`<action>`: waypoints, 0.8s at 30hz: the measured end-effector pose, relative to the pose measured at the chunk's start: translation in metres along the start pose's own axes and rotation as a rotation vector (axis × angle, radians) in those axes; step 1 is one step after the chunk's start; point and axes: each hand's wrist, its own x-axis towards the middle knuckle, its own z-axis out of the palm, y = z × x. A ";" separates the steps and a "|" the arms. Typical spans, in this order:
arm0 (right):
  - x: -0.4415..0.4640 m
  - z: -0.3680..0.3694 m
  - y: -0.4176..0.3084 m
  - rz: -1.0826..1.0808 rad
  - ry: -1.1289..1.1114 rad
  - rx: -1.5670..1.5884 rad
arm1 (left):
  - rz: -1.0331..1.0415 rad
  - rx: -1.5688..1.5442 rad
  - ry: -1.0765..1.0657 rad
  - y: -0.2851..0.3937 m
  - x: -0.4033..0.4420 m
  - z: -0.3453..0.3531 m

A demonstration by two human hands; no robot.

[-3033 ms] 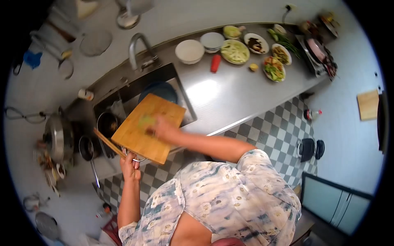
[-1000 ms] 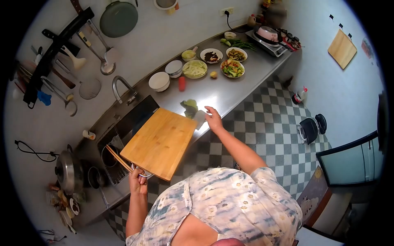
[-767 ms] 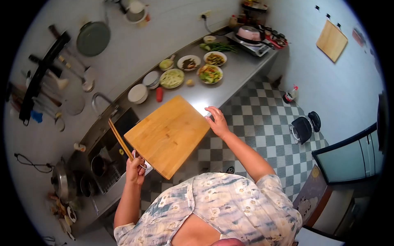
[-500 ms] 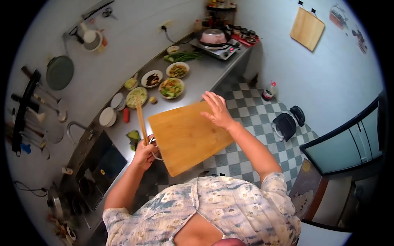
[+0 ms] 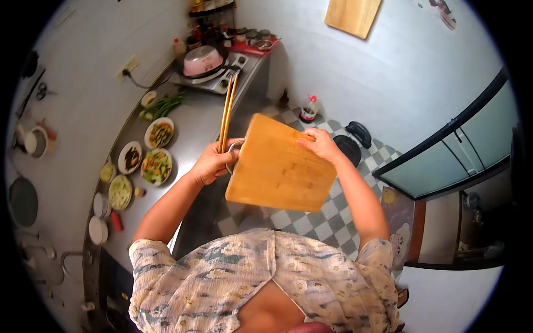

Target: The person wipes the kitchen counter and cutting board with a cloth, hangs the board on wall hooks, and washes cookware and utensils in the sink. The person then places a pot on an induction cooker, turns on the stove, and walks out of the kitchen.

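Note:
A wooden cutting board (image 5: pixel 286 169) is held tilted in front of my chest, above the tiled floor. My left hand (image 5: pixel 211 164) is closed around a pair of chopsticks (image 5: pixel 228 111), which point up and away, and around the metal handle (image 5: pixel 233 154) on the board's left edge. On the board's far right edge, my right hand (image 5: pixel 320 145) grips with the thumb on top and the fingers curled over the edge. The underside of the board is hidden.
Along the steel counter (image 5: pixel 191 119) stand a bowl of mixed vegetables (image 5: pixel 157 167), several other dishes, green stalks (image 5: pixel 166 105) and a stove with a covered pan (image 5: pixel 202 62). A bottle (image 5: pixel 308 109) and a black bin (image 5: pixel 348 150) are on the floor. A glass door (image 5: pixel 444 147) is at right.
The view has turned right, away from the counter. My right hand, flat and spread over the board before, now grips its edge. The board has rotated, and the chopsticks point more towards the stove.

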 end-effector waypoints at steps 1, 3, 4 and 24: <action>0.015 -0.011 0.018 -0.042 0.078 -0.057 | 0.074 0.047 0.005 0.011 0.023 -0.006; 0.043 -0.034 0.046 -0.008 0.261 -0.093 | 0.204 0.063 0.053 0.039 0.066 -0.022; 0.057 -0.048 0.057 0.055 0.341 -0.050 | 0.254 0.033 0.094 0.052 0.082 -0.035; 0.567 -0.299 0.183 -0.046 1.340 0.246 | 0.243 -0.159 0.468 0.074 0.303 -0.080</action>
